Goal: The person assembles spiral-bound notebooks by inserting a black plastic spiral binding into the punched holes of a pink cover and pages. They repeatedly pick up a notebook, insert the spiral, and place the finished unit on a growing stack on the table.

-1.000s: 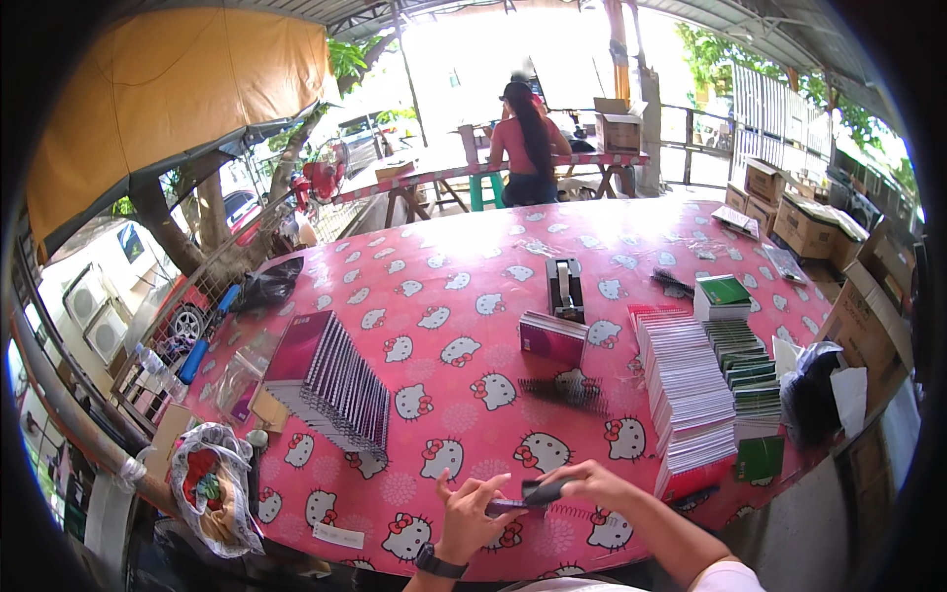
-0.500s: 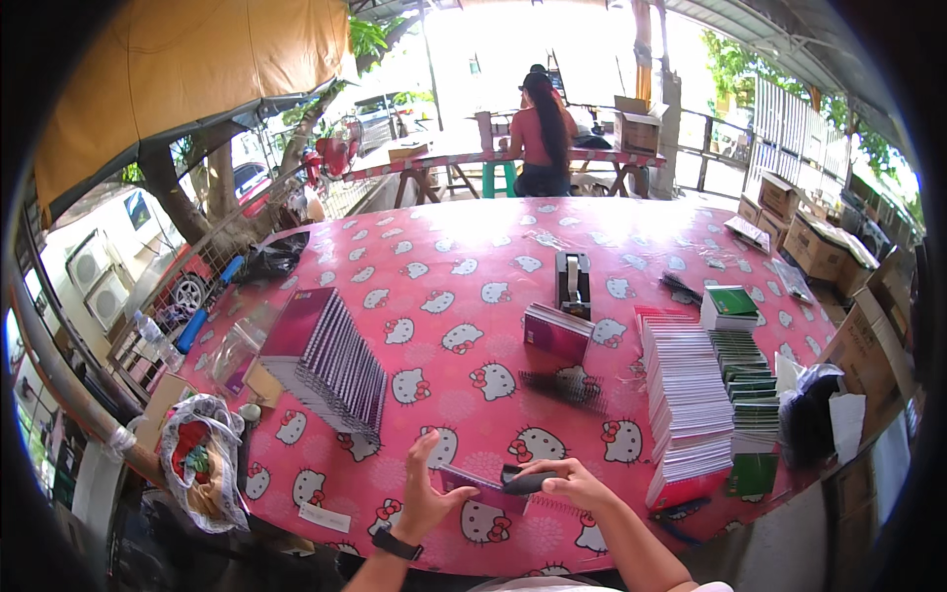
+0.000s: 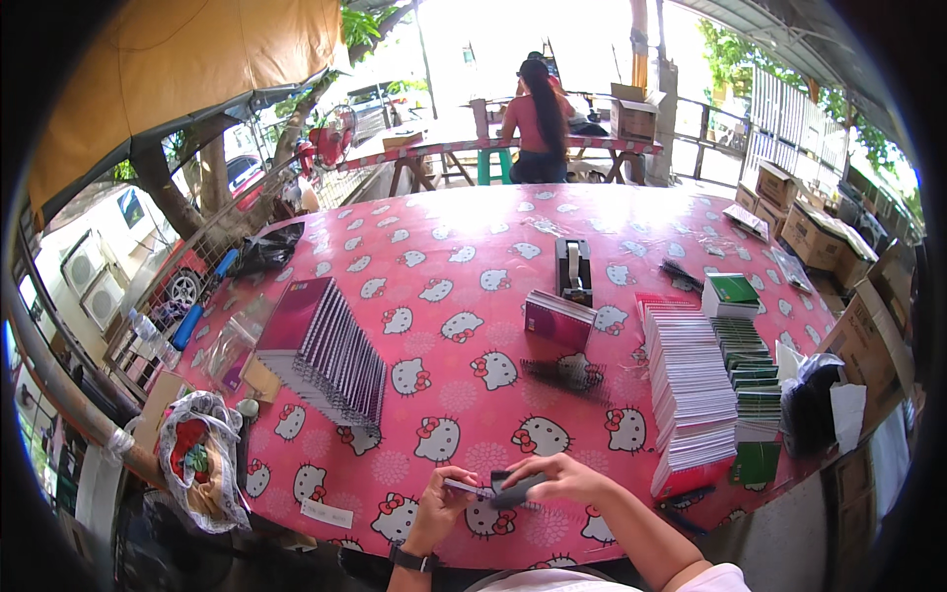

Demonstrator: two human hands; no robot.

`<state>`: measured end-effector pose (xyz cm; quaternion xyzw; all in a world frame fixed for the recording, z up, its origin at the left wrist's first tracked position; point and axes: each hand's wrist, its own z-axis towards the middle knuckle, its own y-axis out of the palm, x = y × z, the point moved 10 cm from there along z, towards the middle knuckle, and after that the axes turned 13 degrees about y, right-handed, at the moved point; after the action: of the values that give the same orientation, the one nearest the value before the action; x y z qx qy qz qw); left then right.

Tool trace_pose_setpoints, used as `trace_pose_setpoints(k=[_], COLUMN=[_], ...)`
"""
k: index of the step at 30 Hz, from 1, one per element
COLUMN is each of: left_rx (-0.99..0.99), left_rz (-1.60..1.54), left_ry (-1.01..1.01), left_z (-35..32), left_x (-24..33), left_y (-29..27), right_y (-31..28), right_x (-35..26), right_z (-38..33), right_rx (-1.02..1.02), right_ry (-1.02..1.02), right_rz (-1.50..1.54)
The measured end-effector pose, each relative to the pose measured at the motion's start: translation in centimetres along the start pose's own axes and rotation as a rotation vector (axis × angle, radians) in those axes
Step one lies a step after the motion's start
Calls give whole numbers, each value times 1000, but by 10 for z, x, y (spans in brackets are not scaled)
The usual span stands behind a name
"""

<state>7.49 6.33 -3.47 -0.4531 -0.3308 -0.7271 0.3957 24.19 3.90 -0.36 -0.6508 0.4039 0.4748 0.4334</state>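
Near the table's front edge, my left hand (image 3: 435, 505) pinches a small purple spiral notebook (image 3: 463, 485), which is seen almost edge-on. My right hand (image 3: 560, 480) is closed around a black hand tool (image 3: 515, 491); its exact kind is hard to make out. The tool's front end is at the notebook's right end, where a thin wire coil shows faintly beneath my right hand. Beyond my hands lie a pile of loose dark coils (image 3: 564, 379) and a short stack of purple notebooks (image 3: 558, 321). A tall stack of purple spiral notebooks (image 3: 330, 360) stands to the left.
Long rows of red-covered notebooks (image 3: 686, 395) and green-covered notebooks (image 3: 747, 370) stand on the right. A black tape dispenser (image 3: 573, 268) sits farther back. A plastic bag (image 3: 202, 464) hangs at the left edge, and cardboard boxes (image 3: 814, 242) are at the right. Another person (image 3: 538, 123) sits at the far table.
My left hand has gone from spread fingers to a pinch on the notebook. The notebook has tilted to nearly edge-on, and the tool in my right hand has shifted slightly left.
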Motion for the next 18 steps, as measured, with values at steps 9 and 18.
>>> trace_pose_setpoints(k=[9, 18], left_rx=[-71, -30], left_rz=[5, -2], left_ry=[47, 16], left_z=[2, 1], left_x=[-11, -13], left_y=[2, 1], right_y=[-7, -37], right_x=[-12, -25], right_z=[17, 16], right_rx=[35, 637], right_ry=[43, -186], right_rz=[-163, -944])
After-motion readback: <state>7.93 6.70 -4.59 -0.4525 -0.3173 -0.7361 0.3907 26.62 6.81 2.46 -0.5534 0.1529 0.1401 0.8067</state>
